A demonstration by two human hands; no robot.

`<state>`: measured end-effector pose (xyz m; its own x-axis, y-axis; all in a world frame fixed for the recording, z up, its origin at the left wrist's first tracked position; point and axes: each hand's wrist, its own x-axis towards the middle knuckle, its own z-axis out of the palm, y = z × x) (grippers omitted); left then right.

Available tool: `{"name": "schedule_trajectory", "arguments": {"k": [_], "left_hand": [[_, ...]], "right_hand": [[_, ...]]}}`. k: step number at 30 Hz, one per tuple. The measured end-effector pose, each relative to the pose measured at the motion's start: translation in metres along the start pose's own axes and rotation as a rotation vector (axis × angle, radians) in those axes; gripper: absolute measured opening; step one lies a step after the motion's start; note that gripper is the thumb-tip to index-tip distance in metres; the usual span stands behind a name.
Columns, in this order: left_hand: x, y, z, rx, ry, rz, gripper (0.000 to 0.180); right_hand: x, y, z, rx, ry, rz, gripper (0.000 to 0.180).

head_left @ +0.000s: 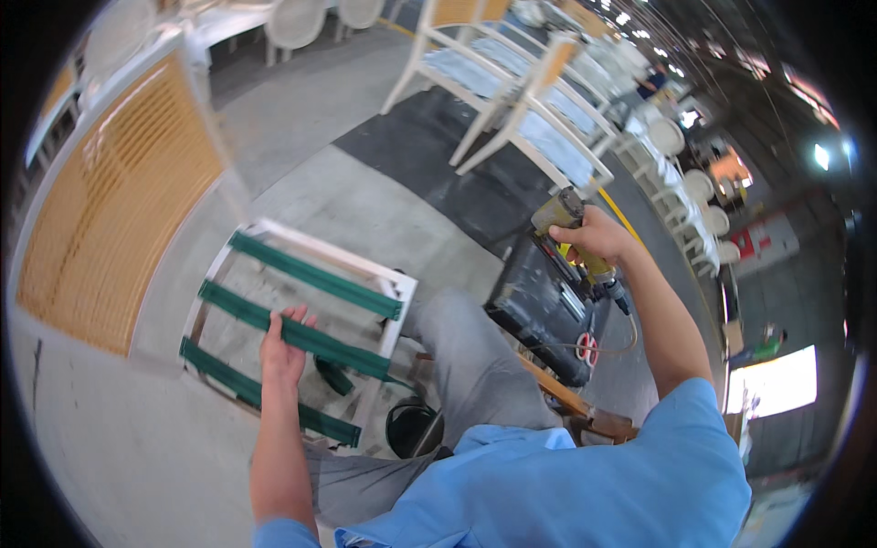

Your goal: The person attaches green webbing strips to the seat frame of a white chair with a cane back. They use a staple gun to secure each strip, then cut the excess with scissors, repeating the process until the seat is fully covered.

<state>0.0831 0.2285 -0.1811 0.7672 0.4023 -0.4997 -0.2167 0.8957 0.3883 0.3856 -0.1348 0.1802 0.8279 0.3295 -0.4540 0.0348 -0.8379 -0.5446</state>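
My left hand (287, 352) is at the middle green webbing strap (343, 350), its fingers around the band. This strap runs across a pale wooden chair frame (388, 345), between two other green straps (311, 274). A loose tail of webbing hangs below it near a dark green roll (413, 427) by my leg. My right hand (603, 236) grips a yellow air staple gun (559, 212), raised to the right of the frame. A thin air hose (630, 336) trails from its handle end. Parts of the left fingers are hidden by the strap.
The frame's woven cane back (123, 210) rises at the left. Below the staple gun, a black tool tray (539, 315) holds red-handled scissors (587, 347) and other tools. White armchairs (557, 137) stand ahead on a dark mat (429, 151). More chairs line the back, where a person (650, 84) is.
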Motion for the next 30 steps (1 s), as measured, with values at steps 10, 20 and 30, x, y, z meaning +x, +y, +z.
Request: {"name": "schedule_trajectory", "arguments": {"k": [10,20,30], "left_hand": [[-0.108,-0.138,0.035,0.041,0.128,-0.172,0.05],[-0.141,-0.188,0.028,-0.145,0.425,-0.107,0.041],[-0.114,-0.206,0.021,0.092,0.464,0.107,0.042]], "right_hand": [[0.054,0.238,0.039,0.621,-0.152,0.291,0.035],[0.117,0.317,0.054,0.34,-0.199,0.305,0.035],[0.071,0.304,0.037,0.033,0.169,-0.225,0.034]]}}
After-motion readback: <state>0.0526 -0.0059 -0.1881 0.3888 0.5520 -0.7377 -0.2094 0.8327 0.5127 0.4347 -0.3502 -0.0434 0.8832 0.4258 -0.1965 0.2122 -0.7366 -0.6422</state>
